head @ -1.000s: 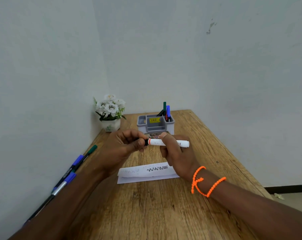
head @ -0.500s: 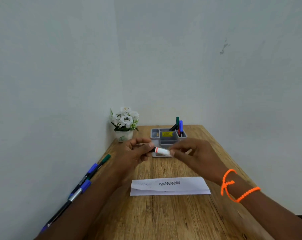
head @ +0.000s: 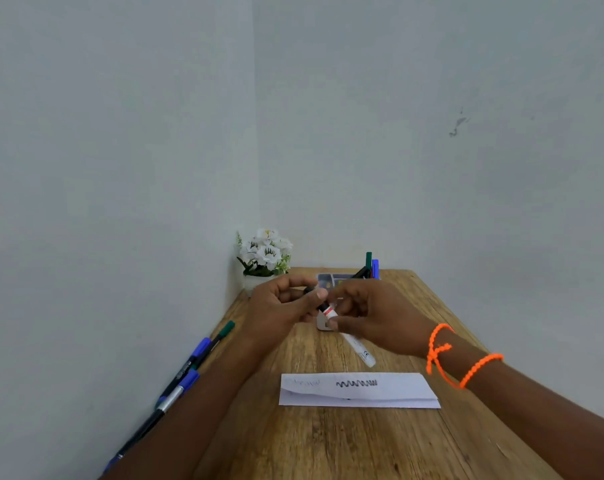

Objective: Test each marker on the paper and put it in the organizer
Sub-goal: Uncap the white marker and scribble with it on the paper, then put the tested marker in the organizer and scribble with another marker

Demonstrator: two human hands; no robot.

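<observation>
Both hands hold one white marker [head: 357, 346] with a red band above the wooden table [head: 362, 441]. My left hand [head: 279, 311] pinches its black cap end. My right hand [head: 376, 315] grips the white barrel, whose tail slants down toward the paper. The folded white paper [head: 390, 393] lies in front of me with a black squiggle and a fainter one on it. The grey organizer [head: 326, 280] stands at the far end, mostly hidden behind my hands, with green, blue and dark markers [head: 371, 265] upright in it.
Several blue- and green-capped markers [head: 189, 368] lie along the table's left edge against the wall. A small white pot of white flowers [head: 265, 256] stands in the far left corner. An orange beaded band [head: 456, 358] circles my right wrist.
The marker lay level between my hands a second ago; its tail now tilts down toward the paper. My view has lifted, so the table and hands sit lower in the picture.
</observation>
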